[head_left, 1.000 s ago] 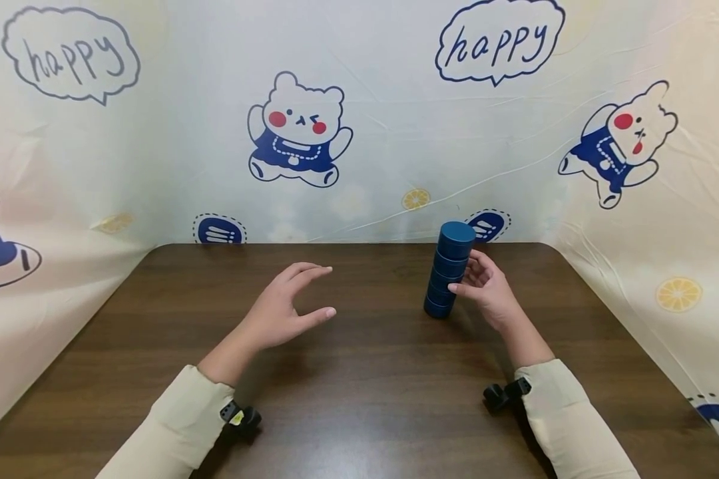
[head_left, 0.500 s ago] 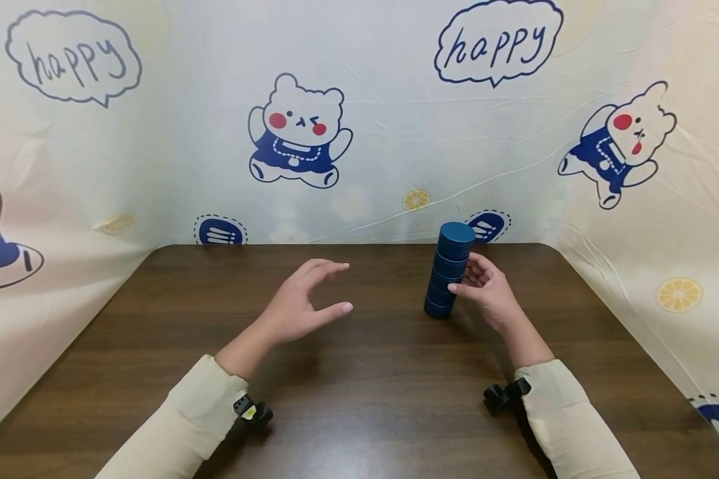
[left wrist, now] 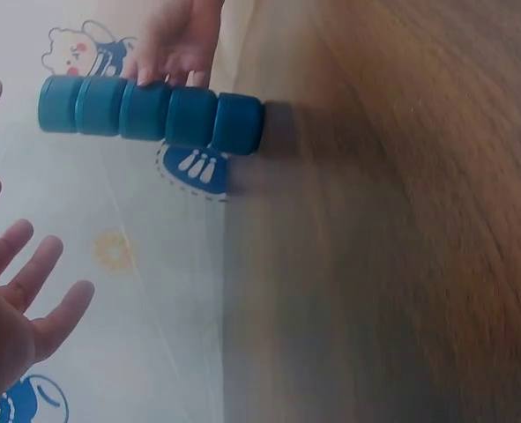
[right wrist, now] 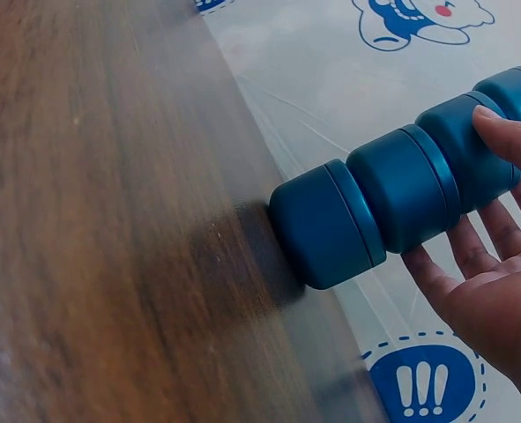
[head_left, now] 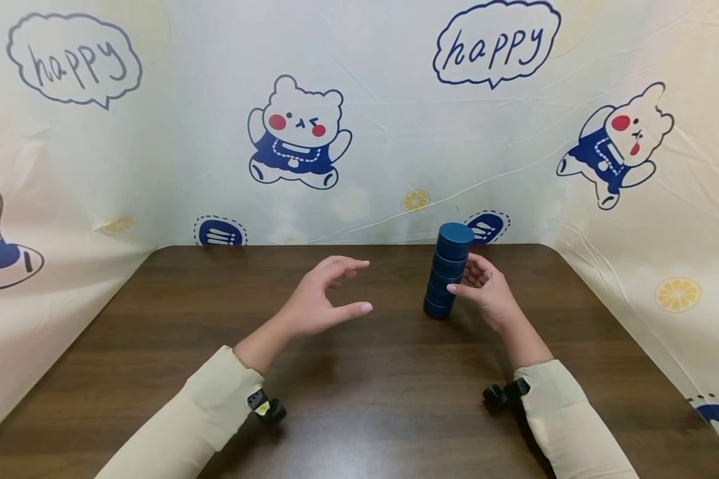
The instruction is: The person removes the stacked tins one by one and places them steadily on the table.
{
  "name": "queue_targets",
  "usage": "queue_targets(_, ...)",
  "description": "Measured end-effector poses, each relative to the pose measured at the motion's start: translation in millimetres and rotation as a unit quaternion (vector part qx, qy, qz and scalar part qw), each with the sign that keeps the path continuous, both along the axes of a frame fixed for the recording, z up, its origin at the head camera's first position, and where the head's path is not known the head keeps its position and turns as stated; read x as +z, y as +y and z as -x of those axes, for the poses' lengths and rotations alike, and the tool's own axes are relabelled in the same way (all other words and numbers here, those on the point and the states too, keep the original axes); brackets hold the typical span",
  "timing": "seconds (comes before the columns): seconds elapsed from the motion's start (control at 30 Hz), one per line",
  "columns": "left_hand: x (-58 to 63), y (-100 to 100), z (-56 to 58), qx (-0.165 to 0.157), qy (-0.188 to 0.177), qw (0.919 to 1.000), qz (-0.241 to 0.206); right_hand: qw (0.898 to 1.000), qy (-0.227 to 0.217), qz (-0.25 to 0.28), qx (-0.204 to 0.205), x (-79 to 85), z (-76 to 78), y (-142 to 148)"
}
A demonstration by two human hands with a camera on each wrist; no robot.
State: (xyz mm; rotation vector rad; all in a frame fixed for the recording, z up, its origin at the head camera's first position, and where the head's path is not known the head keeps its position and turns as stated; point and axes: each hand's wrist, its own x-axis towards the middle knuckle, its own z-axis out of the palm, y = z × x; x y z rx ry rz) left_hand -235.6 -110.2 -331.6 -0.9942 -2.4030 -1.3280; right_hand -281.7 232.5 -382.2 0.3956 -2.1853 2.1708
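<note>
A tall stack of several blue round tins with lids (head_left: 446, 269) stands upright on the brown table, right of the middle. My right hand (head_left: 490, 293) holds it from the right side, thumb against the front and fingers at the back. In the right wrist view the thumb lies on a middle tin (right wrist: 458, 145), while the lowest tin (right wrist: 326, 229) rests on the tabletop. To the left of the stack, my left hand (head_left: 320, 299) hovers apart from it, thumb and fingers spread with nothing between them. Its fingers reach into the left edge of the left wrist view.
The wooden table (head_left: 359, 399) runs back to a printed cloth wall (head_left: 377, 146) with bears and lettering. More of this cloth hangs along both sides. Small black cameras are strapped at the left cuff (head_left: 267, 407) and the right cuff (head_left: 503, 396).
My left hand has moved steadily to the right, closer to the stack of tins. My right hand and the stack have stayed in place.
</note>
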Motion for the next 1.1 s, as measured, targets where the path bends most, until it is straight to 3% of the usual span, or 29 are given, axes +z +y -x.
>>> queue_targets(0.53, 4.0, 30, 6.5, -0.017, 0.006, 0.9991, -0.037, 1.0, -0.003, -0.007, -0.002, -0.4, 1.3, 1)
queue_targets(1.1, 9.4, 56, 10.1, -0.023, 0.018, 0.9984, -0.048, 1.0, -0.005, -0.013, -0.004, 0.1, 0.6, 0)
